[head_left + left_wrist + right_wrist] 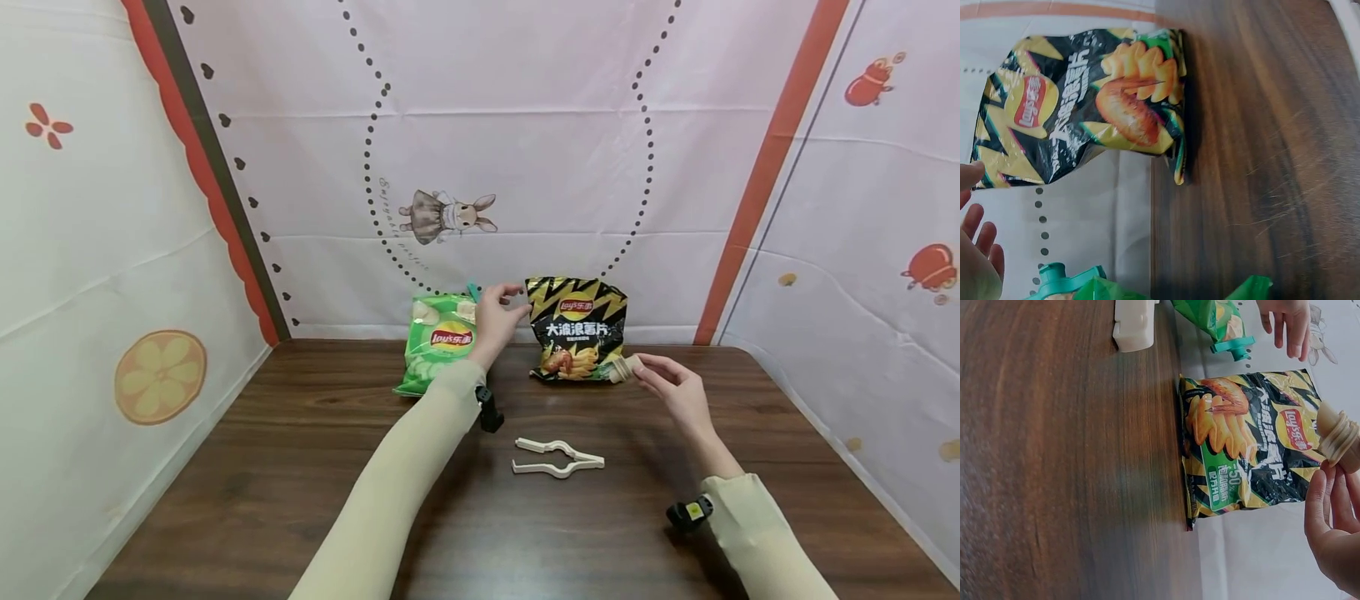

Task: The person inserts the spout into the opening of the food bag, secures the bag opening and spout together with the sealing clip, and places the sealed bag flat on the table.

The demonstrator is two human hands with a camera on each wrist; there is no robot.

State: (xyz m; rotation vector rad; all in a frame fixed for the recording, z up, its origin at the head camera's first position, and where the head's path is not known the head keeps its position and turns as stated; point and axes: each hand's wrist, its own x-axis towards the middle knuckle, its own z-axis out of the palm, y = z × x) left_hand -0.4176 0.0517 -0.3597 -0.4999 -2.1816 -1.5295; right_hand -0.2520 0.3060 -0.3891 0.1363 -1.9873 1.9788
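Note:
A black and yellow chip bag stands upright at the back of the table. By its upper left corner is my left hand, thumb right at the edge in the left wrist view and the other fingers loosely bent. My right hand pinches a small cream ribbed piece, round like a spout cap, between thumb and fingertips. In the head view this piece overlaps the bag's lower right corner. A cream hinged bag clip lies spread apart on the table in front of the bag.
A green chip bag stands at the back left, partly behind my left hand, with a teal spout clip at its top. The table meets a patterned cloth hanging behind and at both sides.

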